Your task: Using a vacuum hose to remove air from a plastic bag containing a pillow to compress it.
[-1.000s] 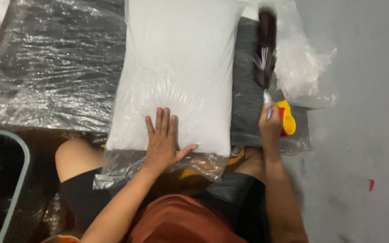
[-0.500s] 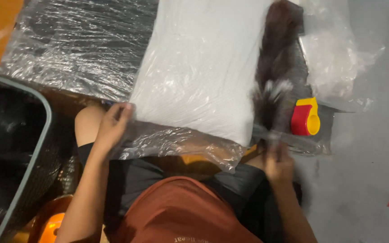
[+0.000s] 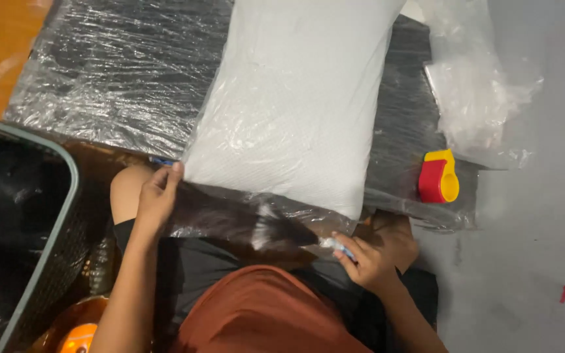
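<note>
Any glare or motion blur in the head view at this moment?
Head view: glare streaks across the plastic-wrapped dark slab and the bagged white pillow; the dark feathery duster is smeared with motion blur; the right hand is slightly soft, the left hand sharper.

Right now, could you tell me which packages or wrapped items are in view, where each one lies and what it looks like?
White pillow: centre, rectangular, sealed in clear plastic whose open end the left hand grips.
Black wrapped bundle: under and left of the pillow, flat, shiny film.
Loose clear bag: upper right, crumpled, on the grey floor.
Red and yellow tape dispenser: right of the pillow.
No labels or screens show.
</note>
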